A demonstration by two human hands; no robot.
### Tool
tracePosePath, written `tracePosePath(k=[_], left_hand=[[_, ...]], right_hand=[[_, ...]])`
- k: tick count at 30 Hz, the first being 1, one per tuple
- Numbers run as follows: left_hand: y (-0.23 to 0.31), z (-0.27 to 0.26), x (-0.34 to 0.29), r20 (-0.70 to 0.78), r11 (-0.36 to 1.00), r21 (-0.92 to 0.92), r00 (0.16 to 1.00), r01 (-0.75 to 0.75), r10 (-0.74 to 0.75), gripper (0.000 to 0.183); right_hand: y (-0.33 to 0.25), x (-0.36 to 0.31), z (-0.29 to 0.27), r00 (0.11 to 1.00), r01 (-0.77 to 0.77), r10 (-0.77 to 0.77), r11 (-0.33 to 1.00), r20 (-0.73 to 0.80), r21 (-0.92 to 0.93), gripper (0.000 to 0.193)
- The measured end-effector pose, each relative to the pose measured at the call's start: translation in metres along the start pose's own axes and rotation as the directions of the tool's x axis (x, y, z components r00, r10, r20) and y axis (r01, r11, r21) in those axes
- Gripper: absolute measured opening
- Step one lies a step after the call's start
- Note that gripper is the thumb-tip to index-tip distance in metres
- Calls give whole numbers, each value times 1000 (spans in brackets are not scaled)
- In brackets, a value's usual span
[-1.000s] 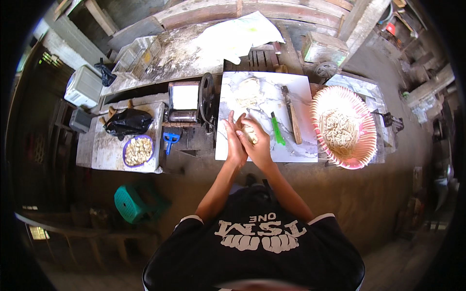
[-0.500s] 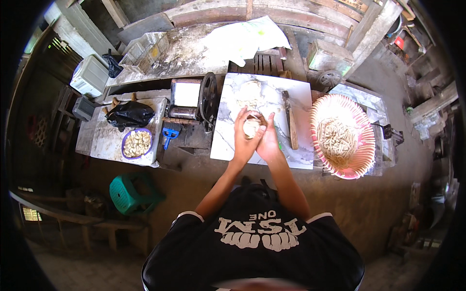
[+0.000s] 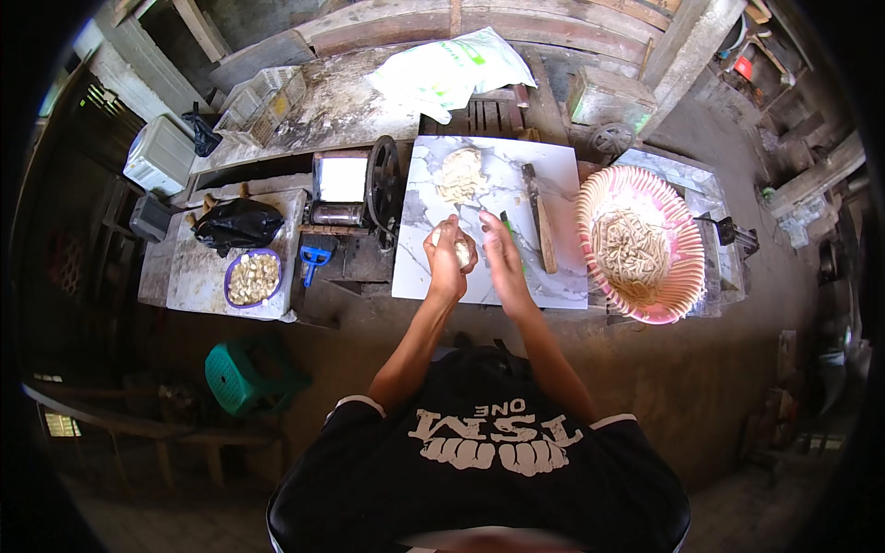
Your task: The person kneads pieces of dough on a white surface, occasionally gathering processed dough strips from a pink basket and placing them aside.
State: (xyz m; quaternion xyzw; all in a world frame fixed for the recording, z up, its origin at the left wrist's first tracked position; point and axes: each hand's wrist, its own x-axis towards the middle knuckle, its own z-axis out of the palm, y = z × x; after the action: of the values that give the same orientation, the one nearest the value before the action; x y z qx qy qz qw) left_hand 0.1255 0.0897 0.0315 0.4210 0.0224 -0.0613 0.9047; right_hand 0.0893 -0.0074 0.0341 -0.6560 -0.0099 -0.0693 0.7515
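Right hand (image 3: pixel 504 265) has parted from left hand (image 3: pixel 447 268).

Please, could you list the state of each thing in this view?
Left hand, closed around pale lump
Right hand, open
Pale lump, partly hidden
Pale pile, loosely heaped
Wooden-handled tool, lying flat
Pink basket, partly filled
Purple bowl, filled
White sack, lying down
Green stool, upright

The board (image 3: pixel 564 198) looks smooth, the basket (image 3: pixel 684 235) plastic, the black bag (image 3: pixel 238 224) glossy.
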Motion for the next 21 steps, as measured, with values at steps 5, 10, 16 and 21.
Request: tracePosePath(k=[5, 10, 16, 21], left_hand=[[2, -17, 4, 116, 988, 30, 982, 148, -151, 46], [25, -1, -9, 243, 950, 116, 919, 290, -310, 73], [38, 5, -18, 270, 876, 379, 870, 298, -413, 72], [33, 7, -18, 311, 799, 567, 845, 202, -435, 72]], right_hand=[[-9, -6, 7, 918, 362, -267, 867, 293, -343, 53], [-9, 0, -6, 904, 414, -301, 794, 304, -445, 66], [-15, -11, -3, 892, 442, -387, 635, 234, -634, 57], [8, -8, -5, 785, 473, -615, 524, 69, -708, 41]])
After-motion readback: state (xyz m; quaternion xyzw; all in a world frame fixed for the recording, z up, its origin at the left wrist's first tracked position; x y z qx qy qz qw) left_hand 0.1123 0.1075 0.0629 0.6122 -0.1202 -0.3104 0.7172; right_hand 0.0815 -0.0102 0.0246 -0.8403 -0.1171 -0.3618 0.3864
